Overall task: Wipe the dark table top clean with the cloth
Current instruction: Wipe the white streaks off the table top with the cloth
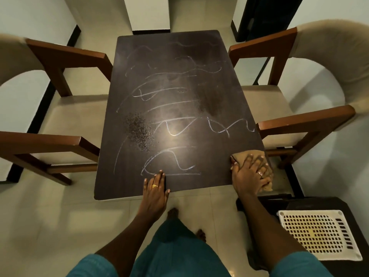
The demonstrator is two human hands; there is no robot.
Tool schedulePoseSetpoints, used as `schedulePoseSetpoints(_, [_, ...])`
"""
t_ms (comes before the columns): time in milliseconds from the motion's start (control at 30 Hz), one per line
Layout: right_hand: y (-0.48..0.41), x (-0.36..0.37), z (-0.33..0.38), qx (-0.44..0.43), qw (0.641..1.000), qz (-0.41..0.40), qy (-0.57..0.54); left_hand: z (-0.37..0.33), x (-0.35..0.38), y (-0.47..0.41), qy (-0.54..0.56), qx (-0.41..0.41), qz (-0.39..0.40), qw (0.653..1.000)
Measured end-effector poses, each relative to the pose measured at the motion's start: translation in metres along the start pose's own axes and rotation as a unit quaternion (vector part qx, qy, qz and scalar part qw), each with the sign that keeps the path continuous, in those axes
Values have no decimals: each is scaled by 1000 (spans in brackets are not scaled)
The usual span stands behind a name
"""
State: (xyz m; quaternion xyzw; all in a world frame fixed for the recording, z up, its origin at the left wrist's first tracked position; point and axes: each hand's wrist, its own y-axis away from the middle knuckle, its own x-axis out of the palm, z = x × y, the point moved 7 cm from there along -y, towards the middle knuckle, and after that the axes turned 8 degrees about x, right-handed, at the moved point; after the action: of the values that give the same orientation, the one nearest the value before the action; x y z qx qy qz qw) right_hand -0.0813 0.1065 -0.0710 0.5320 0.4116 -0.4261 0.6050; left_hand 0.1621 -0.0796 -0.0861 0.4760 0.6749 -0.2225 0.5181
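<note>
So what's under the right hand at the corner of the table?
A tan cloth lies flat under the right hand, on the near right corner of the dark table. Whether chalk marks sit beneath the cloth cannot be seen.

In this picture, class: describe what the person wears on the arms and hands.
Both forearms are bare. Short teal sleeves show at the bottom edge of the view. The left hand wears a gold ring on one finger. The right hand wears a ring with a pale stone. No watch, bracelet or gloves show.
</note>
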Motion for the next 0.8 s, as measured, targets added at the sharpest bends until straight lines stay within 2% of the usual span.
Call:
schedulePoseSetpoints(233, [46, 28, 63, -80, 996, 29, 1, -3, 7, 10, 18, -40, -19, 999])
schedulePoseSetpoints(333, [68, 35, 91, -140, 990, 34, 11, -3, 8, 13, 15, -47, -24, 998])
schedulePoseSetpoints(500, [102, 46, 111, -305, 947, 73, 61, -5, 12, 14, 2, -48, -21, 999])
schedulePoseSetpoints(567, [101, 44, 101, -342, 933, 74, 76, -9, 12, 9, 9, -50, -26, 998])
schedulePoseSetpoints(667, [78, 33, 71, -332, 938, 56, 84, -24, 8, -3, 15, -38, -34, 999])
schedulePoseSetpoints(800, [29, 13, 19, -238, 967, 28, 83, -45, 7, -14, 28, -18, -34, 999])
